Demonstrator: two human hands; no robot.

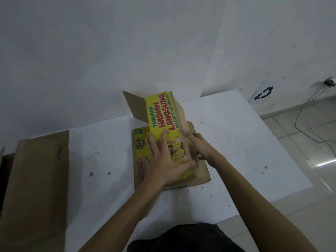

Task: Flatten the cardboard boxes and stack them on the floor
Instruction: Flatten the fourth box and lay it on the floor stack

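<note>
Cardboard lies at the far left of the white table [101,153]: a plain brown flattened box [38,188] resting flat, its near end hanging over the table's front edge, with a short handwritten word near its upper right corner and a darker strip of another piece just showing beyond its left side. Bare, speckled tabletop separates it from the middle of the table, where the yellow printed box [164,120] sits on its own spread brown flaps, partly collapsed; one yellow panel with red and green lettering runs away from the person, and an unprinted brown flap [135,106] stands up at its far left corner against the white wall [109,51]. The left hand [163,160] lies flat on the yellow panel, fingers straight and spread, thumb stretched out to the right along the panel's near end. Just to its right, the right hand [198,146] rests against the box's brown right side, fingers extended and close together, fingertips touching the cardboard edge; whether the thumb hooks under anything cannot be told. Both forearms reach in from the bottom of the view above a dark garment. Further right, past the table's corner, are pale tiled floor [300,142], a sheet with a recycling symbol [263,94] leaning at the wall's foot, and a thin black cable [301,113] trailing from a wall socket across the tiles.
</note>
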